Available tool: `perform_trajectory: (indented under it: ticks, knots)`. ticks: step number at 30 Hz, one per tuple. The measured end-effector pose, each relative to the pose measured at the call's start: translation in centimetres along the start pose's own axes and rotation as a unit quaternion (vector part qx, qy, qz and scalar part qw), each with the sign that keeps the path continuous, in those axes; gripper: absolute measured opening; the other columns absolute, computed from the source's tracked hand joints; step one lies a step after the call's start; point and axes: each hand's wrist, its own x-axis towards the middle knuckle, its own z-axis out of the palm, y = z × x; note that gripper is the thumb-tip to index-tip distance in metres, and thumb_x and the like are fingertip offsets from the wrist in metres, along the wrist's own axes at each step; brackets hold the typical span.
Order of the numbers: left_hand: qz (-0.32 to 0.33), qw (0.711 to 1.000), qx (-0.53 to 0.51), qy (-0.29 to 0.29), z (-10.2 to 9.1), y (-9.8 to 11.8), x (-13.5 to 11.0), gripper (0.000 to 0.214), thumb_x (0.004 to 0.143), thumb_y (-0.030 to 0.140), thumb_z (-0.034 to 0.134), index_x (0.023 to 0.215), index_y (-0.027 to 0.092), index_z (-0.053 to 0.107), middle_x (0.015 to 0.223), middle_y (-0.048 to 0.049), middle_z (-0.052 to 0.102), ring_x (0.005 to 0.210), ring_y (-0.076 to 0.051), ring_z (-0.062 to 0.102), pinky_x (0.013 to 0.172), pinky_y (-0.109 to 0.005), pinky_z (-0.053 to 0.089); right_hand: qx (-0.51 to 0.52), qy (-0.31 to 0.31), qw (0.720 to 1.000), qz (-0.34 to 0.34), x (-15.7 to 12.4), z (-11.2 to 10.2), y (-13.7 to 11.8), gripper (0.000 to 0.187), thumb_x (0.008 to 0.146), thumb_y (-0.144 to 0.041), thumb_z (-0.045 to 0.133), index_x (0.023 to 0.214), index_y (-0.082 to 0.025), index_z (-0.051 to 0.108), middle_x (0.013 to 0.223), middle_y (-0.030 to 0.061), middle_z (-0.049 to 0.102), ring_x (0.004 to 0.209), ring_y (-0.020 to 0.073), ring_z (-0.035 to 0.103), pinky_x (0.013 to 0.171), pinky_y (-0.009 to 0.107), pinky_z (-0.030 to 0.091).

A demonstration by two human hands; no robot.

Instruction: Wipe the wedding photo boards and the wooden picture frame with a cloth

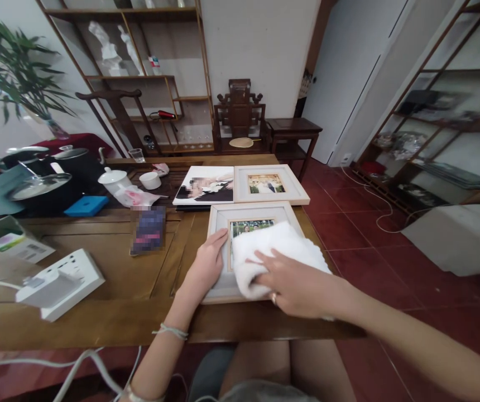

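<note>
A light wooden picture frame (219, 215) with a photo in a pale mat lies at the table's front edge. My left hand (210, 261) grips its left side, fingertips over the rim near the photo. In my right hand (292, 279) is a folded white towel (284, 240), pressed on the frame's right part. The towel hides much of the photo and the frame's right side. Just behind lie a second framed photo (292, 184) and a white-edged photo panel (183, 190), side by side.
To the left on the wooden table (131, 296) are a white power strip (72, 285), an open box (22, 240), a blue box (86, 205), a dark pot (47, 192), a lidded white cup (114, 180) and a purple packet (148, 229). The table's right edge drops to red floor tiles (361, 245).
</note>
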Motion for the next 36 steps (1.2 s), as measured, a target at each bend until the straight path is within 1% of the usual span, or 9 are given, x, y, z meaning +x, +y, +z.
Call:
perform_trajectory:
  ticks: [4,7,12,17,20,24,31,34,36]
  knots:
    - [-0.005,1.0,-0.007,-0.007,-0.1,0.2,0.0,0.041,0.087,0.012,0.034,0.121,0.011,0.057,0.131,-0.0138,0.055,0.123,-0.023,0.05,0.106,-0.042,0.038,0.06,-0.026,0.996,-0.058,-2.2,-0.6,-2.4,0.03,0.08,-0.015,0.05,0.106,-0.017,0.065,0.131,0.0126,0.054,0.131,0.0254,0.036,0.11,0.045,0.022]
    - [-0.008,1.0,-0.011,-0.011,0.0,0.3,0.0,0.038,0.089,0.016,0.035,0.12,0.015,0.058,0.132,-0.0117,0.055,0.123,-0.022,0.05,0.105,-0.041,0.039,0.095,-0.019,0.993,-0.067,-2.0,-0.1,-2.0,0.029,0.081,-0.016,0.052,0.108,-0.017,0.064,0.135,0.011,0.05,0.136,0.0219,0.028,0.112,0.043,0.017]
    - [-0.018,1.0,0.007,-0.021,0.0,0.5,-0.2,0.042,0.092,0.019,0.033,0.132,0.016,0.046,0.139,-0.0127,0.047,0.129,-0.022,0.043,0.106,-0.045,0.036,0.033,0.044,0.998,0.018,0.3,1.5,1.8,0.038,0.076,-0.012,0.053,0.114,-0.015,0.059,0.141,0.0153,0.043,0.137,0.0249,0.023,0.11,0.047,0.02]
    - [-0.025,0.997,0.035,-0.058,-0.4,0.9,-0.3,0.044,0.093,0.021,0.031,0.135,0.014,0.042,0.143,-0.0137,0.041,0.132,-0.025,0.038,0.105,-0.047,0.035,-0.113,0.136,0.978,0.113,4.1,1.4,7.0,0.051,0.068,0.001,0.049,0.116,-0.017,0.058,0.149,0.0105,0.03,0.139,0.0306,0.015,0.109,0.056,0.014]
    - [-0.03,0.997,0.036,-0.062,-0.5,1.0,-0.3,0.044,0.092,0.021,0.031,0.134,0.016,0.043,0.143,-0.0124,0.041,0.132,-0.024,0.038,0.105,-0.045,0.036,-0.142,0.123,0.976,0.114,5.8,0.9,8.0,0.054,0.065,0.004,0.047,0.115,-0.013,0.059,0.148,0.0119,0.031,0.138,0.0339,0.016,0.107,0.058,0.018]
    - [-0.033,0.998,0.031,-0.053,-0.4,1.0,-0.3,0.044,0.092,0.018,0.03,0.134,0.013,0.043,0.142,-0.0137,0.042,0.132,-0.024,0.038,0.106,-0.044,0.035,-0.111,0.068,0.988,0.077,5.4,0.7,5.4,0.051,0.064,0.002,0.044,0.111,-0.011,0.062,0.143,0.015,0.039,0.133,0.037,0.027,0.101,0.058,0.028]
    - [-0.028,0.998,0.024,-0.046,-0.1,0.6,-0.3,0.046,0.089,0.013,0.032,0.132,0.014,0.045,0.142,-0.0124,0.044,0.131,-0.022,0.039,0.106,-0.042,0.036,0.007,-0.015,0.999,-0.027,-0.9,0.0,-2.4,0.041,0.067,-0.002,0.042,0.099,-0.014,0.066,0.134,0.0141,0.05,0.126,0.0296,0.042,0.1,0.046,0.036]
    - [-0.035,0.998,0.026,-0.055,-0.2,0.6,-0.2,0.045,0.089,0.013,0.032,0.132,0.013,0.045,0.142,-0.0125,0.042,0.131,-0.022,0.039,0.106,-0.042,0.035,0.054,-0.013,0.997,-0.046,-2.1,0.1,-3.3,0.041,0.066,-0.003,0.043,0.098,-0.016,0.065,0.133,0.0123,0.052,0.127,0.0259,0.042,0.104,0.043,0.031]
    - [-0.036,0.997,0.028,-0.06,-0.2,0.6,-0.2,0.046,0.089,0.013,0.033,0.133,0.014,0.044,0.143,-0.012,0.042,0.131,-0.022,0.039,0.107,-0.042,0.035,0.072,0.011,0.997,-0.026,-1.7,0.8,-2.7,0.046,0.065,-0.003,0.044,0.104,-0.016,0.064,0.136,0.0125,0.049,0.13,0.0253,0.038,0.107,0.043,0.029]
